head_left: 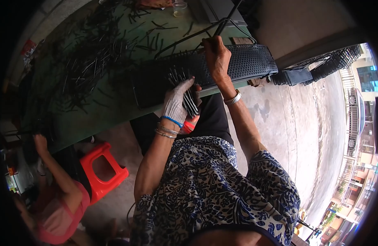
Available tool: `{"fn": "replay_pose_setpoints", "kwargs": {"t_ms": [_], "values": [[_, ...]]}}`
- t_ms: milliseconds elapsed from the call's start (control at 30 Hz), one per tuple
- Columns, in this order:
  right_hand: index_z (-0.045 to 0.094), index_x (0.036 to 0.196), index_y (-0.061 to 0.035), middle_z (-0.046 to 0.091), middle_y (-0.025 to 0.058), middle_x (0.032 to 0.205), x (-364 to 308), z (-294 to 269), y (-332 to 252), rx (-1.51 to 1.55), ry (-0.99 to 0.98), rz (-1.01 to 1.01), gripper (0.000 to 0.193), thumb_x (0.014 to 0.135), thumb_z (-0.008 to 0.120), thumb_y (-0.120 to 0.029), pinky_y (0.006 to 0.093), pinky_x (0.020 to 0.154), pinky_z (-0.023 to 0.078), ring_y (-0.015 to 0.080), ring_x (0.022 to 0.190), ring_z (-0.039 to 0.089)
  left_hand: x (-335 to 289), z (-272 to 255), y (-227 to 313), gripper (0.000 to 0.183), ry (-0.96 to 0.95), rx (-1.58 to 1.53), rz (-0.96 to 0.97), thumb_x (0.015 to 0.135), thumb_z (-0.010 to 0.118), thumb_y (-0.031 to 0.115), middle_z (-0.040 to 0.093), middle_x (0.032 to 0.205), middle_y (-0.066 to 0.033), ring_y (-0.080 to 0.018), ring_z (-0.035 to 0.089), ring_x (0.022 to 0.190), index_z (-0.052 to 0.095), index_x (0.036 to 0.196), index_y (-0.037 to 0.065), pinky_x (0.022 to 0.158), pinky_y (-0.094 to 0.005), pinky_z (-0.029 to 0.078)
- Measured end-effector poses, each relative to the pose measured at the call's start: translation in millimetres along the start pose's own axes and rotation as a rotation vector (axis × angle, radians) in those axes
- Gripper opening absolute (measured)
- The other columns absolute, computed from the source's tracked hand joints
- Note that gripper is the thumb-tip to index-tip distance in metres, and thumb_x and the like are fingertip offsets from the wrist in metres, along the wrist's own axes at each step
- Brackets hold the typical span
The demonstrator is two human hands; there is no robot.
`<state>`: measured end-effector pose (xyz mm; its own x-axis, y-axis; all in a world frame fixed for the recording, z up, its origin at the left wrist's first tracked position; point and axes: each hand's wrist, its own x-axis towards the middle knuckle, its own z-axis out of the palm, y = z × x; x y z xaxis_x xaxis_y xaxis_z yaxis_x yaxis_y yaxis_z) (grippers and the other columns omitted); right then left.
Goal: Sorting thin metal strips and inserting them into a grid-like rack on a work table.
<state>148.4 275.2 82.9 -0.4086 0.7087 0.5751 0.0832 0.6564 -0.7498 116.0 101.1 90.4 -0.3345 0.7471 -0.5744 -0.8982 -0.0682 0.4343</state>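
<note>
A bundle of thin black strips [190, 102] is gripped in my left hand [176, 100], which wears a whitish knitted glove; the strips' ends stick out on both sides. My bare right hand [218, 59] is closed in a fist above a long black perforated panel [252, 61]. What its fingers hold is hidden, though thin dark strands [222, 26] run up just beyond the knuckles. The panel lies along the near edge of the green table [84, 129], crossing in front of my lap. Its left part is in shade and hard to make out.
Many loose black strips [92, 61] are heaped over the table's left side. A clear cup [179, 8] stands at the far edge, with a grey box [226, 12] beside it. Left of me are a red plastic stool [102, 172] and a person in pink [64, 213], one arm at the table.
</note>
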Motion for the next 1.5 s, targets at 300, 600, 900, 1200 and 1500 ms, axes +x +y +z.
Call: {"fn": "replay_pose_setpoints", "kwargs": {"t_ms": [300,600,900,1200,1500], "values": [[0.068,0.094,-0.0089,0.062,0.0104,0.081,-8,-7,-6,-0.312,-0.189,-0.089,0.012,0.084,0.064,-0.015,0.0330,0.065,0.049,0.0285,0.072,0.062,-1,-4,-3,0.015,-0.004,0.072,0.021,0.086,0.065,0.018,0.067,0.077,-0.0077,-0.0149,0.062,0.058,0.065,0.094,0.005,0.053,-0.0251,0.053],[0.066,0.096,-0.0011,0.065,0.0097,0.080,-13,-42,-32,-0.024,-0.768,0.232,0.020,0.087,0.063,-0.019,0.0299,0.063,0.049,0.0154,0.071,0.063,-2,1,-6,0.019,-0.013,0.139,0.087,0.083,0.066,0.016,0.068,0.072,-0.0095,-0.0162,0.062,0.051,0.065,0.092,0.000,0.046,-0.0263,0.053],[0.059,0.089,0.0019,0.065,0.0103,0.074,5,-38,-22,-0.095,-0.158,0.062,0.011,0.089,0.056,-0.008,0.0265,0.057,0.048,0.0149,0.060,0.063,4,2,-3,0.021,-0.046,-0.046,-0.064,0.086,0.065,0.024,0.068,0.085,-0.0071,-0.0184,0.067,0.074,0.065,0.100,0.009,0.055,-0.0338,0.057],[0.059,0.086,-0.0028,0.061,0.0155,0.073,-3,-9,18,-0.096,-0.173,-0.067,0.005,0.084,0.060,-0.007,0.0390,0.059,0.047,0.0341,0.067,0.061,8,4,-5,0.018,-0.042,0.004,-0.048,0.086,0.066,0.026,0.066,0.079,-0.0040,-0.0148,0.064,0.065,0.066,0.099,0.014,0.053,-0.0313,0.056],[0.065,0.096,-0.0087,0.063,0.0147,0.083,1,-23,6,-0.407,-0.384,-0.141,0.019,0.085,0.063,-0.024,0.0396,0.065,0.049,0.0316,0.076,0.063,2,9,-6,0.015,-0.021,0.144,-0.026,0.084,0.068,0.021,0.066,0.074,-0.0030,-0.0121,0.062,0.057,0.067,0.094,0.010,0.045,-0.0257,0.052]]}}
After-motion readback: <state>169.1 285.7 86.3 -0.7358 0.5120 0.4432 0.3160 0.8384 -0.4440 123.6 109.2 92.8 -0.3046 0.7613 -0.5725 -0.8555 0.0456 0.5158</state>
